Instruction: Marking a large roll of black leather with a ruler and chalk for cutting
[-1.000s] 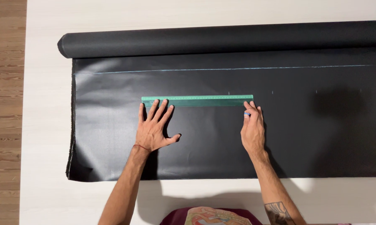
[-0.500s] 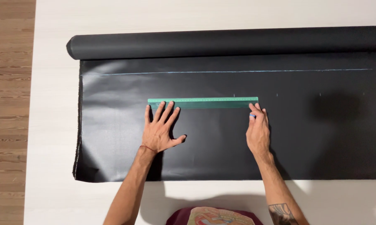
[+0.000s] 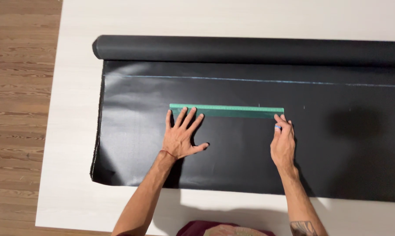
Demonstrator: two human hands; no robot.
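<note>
- Your green ruler lay flat on the unrolled black sheet, about midway between the worktop's left and right edges, parallel to the roll along the far edge.
- Your left hand was open, fingers spread, pressing the ruler's left end.
- Your right hand pinched a small blue marker at the ruler's right end.
- I judge you were marking off a measure; a steady ruler mattered most.
- No packages, labels or signs showed.
</note>
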